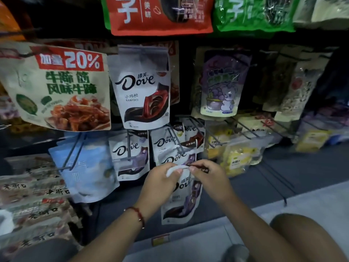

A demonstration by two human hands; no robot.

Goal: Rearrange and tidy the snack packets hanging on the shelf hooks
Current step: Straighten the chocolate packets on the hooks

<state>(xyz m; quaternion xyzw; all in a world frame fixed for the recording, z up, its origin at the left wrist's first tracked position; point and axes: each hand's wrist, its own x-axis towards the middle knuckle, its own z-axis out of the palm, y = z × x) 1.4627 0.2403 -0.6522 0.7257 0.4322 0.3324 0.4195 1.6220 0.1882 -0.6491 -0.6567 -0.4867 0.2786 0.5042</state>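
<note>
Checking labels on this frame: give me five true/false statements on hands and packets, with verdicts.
1. Both hands pinch the top of one Dove packet. True: left hand and right hand both hold its top edge.
2. The held packet hangs on a hook. False: its top is in the fingers, below the hooks.
3. The left wrist wears a red bracelet. True.
4. The purple grape packet hangs left of the big Dove packet. False: it hangs to the right.
5. The beef packet marked 20% lies on the floor. False: it hangs at upper left.
</note>
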